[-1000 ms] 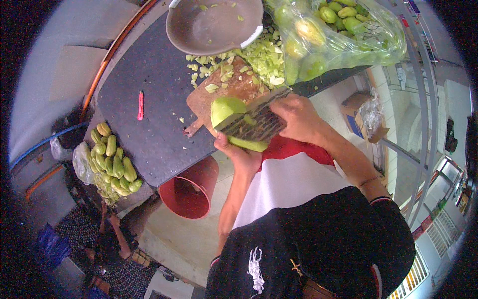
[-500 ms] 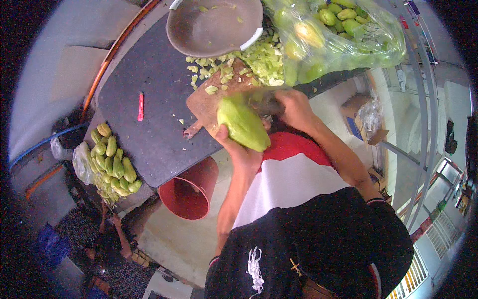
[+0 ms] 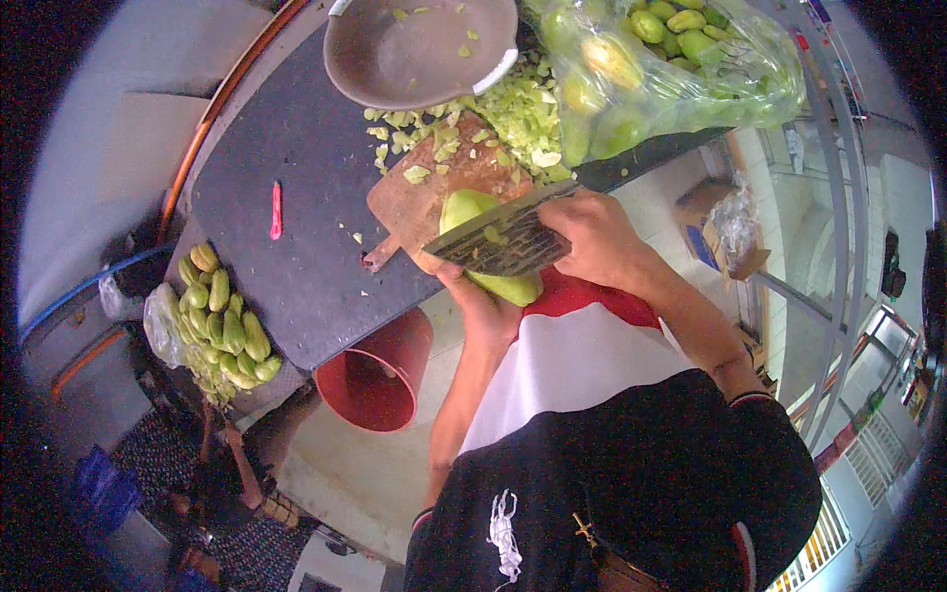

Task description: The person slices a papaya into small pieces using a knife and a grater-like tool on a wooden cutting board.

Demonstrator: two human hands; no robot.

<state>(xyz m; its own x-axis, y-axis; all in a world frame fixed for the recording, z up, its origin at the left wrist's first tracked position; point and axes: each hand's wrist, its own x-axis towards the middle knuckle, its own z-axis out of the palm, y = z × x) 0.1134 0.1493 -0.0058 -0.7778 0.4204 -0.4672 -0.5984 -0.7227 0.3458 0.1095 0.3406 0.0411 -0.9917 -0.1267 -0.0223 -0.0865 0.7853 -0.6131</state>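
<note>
My left hand [image 3: 482, 304] is closed around a large pale green fruit [image 3: 468, 205] that looks like a green papaya, holding it tilted above the near edge of a wooden cutting board [image 3: 409, 197]. In my right hand [image 3: 600, 235] is a cleaver [image 3: 503, 235], its broad blade lying across the fruit and hiding the fruit's middle. A few green bits stick to the blade. Beyond the board lies a heap of chopped pale green pieces [image 3: 513, 118], with some scattered on the board itself.
A brown basin [image 3: 414, 59] and a clear plastic bag [image 3: 631, 109] of green fruit stand at the back. On the dark table [image 3: 276, 138] lies a pink box cutter [image 3: 276, 212]. Small green fruit [image 3: 232, 326] sit at left. A red bucket [image 3: 370, 390] stands below the edge.
The cleaver, blurred and beyond the fruit before, has come down toward me and across the fruit's face. My left hand keeps its hold on the fruit.
</note>
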